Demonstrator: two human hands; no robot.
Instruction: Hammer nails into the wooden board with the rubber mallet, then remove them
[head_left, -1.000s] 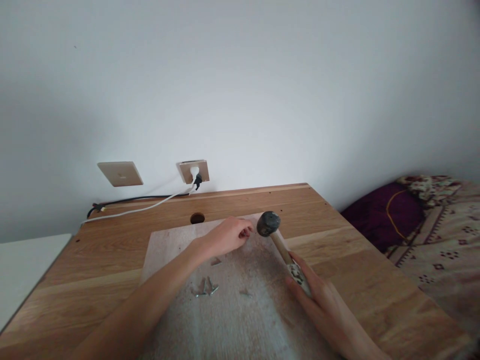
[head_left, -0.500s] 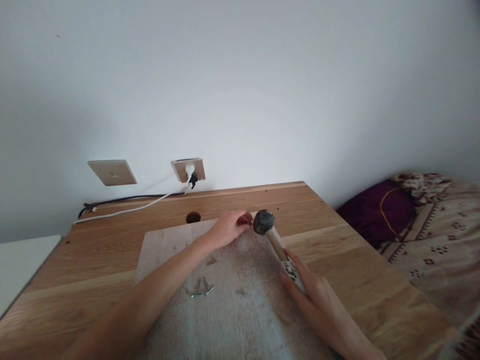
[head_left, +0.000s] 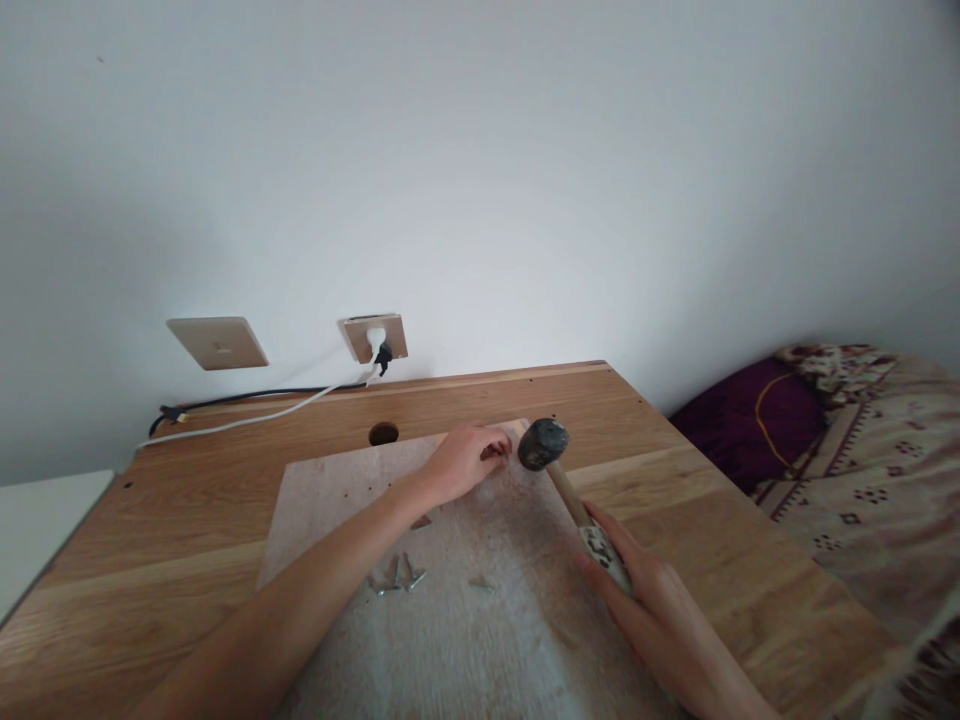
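Note:
A rubber mallet [head_left: 544,444] with a black head and wooden handle is gripped in my right hand [head_left: 652,590], its head hanging over the board's far right corner. My left hand [head_left: 469,462] rests at the far edge of the pale wooden board [head_left: 435,640], just left of the mallet head. Its fingertips are pinched together; whatever they hold is too small or hidden to name. Several metal screws or nails [head_left: 401,580] lie on the board nearer to me, with another small one [head_left: 481,584] to their right.
The board lies on a wooden desk [head_left: 750,570] against a white wall. A round cable hole [head_left: 383,433] sits behind the board. Cables [head_left: 255,418] run along the desk's back to a wall socket [head_left: 375,338]. Bedding with a purple cushion [head_left: 750,420] is at the right.
My right hand has moved the mallet slightly to the right, away from my left fingers. The left hand stays at about the same spot, still pinched.

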